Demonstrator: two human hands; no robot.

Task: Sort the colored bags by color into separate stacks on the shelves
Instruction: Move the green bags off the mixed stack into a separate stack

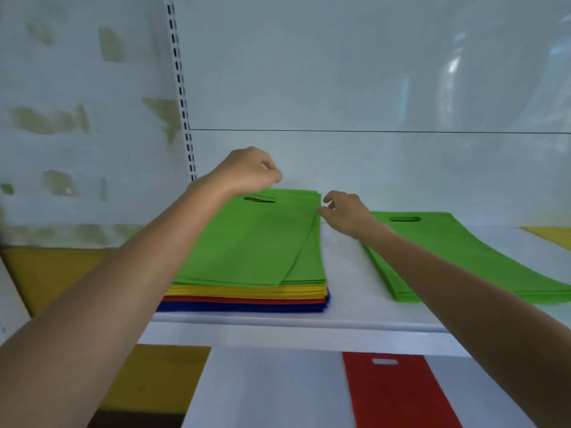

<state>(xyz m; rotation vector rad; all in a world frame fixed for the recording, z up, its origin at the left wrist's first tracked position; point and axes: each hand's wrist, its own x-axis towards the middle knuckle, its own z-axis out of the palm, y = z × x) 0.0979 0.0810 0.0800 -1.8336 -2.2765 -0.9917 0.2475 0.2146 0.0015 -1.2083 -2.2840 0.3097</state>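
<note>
My left hand (250, 171) hovers over the far edge of the mixed stack (247, 299), just above the handle slot of the top green bag (253, 242); its fingers are curled in, but they are turned away from me and I cannot tell whether they hold anything. My right hand (343, 211) is at the stack's far right corner, thumb and forefinger pinching the edge of that top green bag, the other fingers loosely bent. The bag lies skewed on the green bags of the stack, its right edge slanting inward toward the near side. Under the green layers the stack shows yellow, then red, then blue at the bottom. The stack sits on the white shelf (343, 288). To the right of the stack, apart from it, lies a green stack (463, 257), and further right a yellow corner (553, 236). Below the stack, on the lower shelf (272, 390), 1 red bag (395, 393) lies to the right and a yellow bag (160, 375) to the left
</note>
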